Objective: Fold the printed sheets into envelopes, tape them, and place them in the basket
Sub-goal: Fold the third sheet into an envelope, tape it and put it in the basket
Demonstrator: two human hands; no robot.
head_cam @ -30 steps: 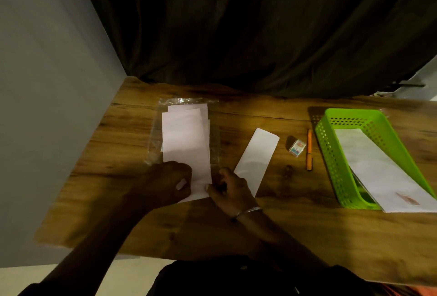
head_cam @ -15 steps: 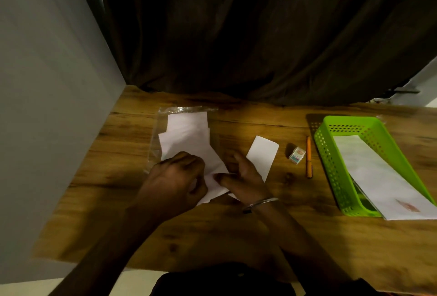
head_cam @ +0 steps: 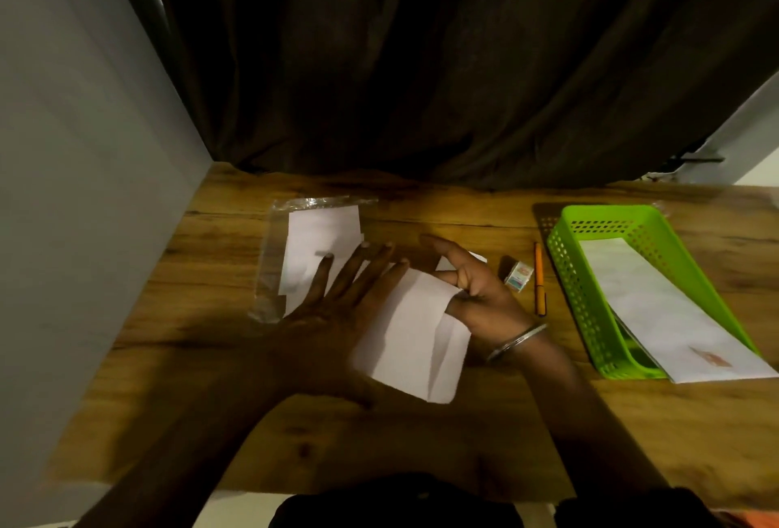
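Nearer the person than both hands, the wooden table (head_cam: 421, 443) is bare — open room to draw back. A grey wall (head_cam: 84, 232) closes the side left of the left hand (head_cam: 337, 312). Under its fingertips lies a flat stack of sheets (head_cam: 320, 240) in a plastic sleeve. A dark curtain (head_cam: 421, 63) hangs beyond both hands. Right of the right hand (head_cam: 480, 295) come a small box (head_cam: 518, 274) and an orange pen (head_cam: 539, 278), then the raised wall of the green basket (head_cam: 569, 274) — just beside the pen.

Dim, warm light; deep shadows, motion blur, bowed edges.
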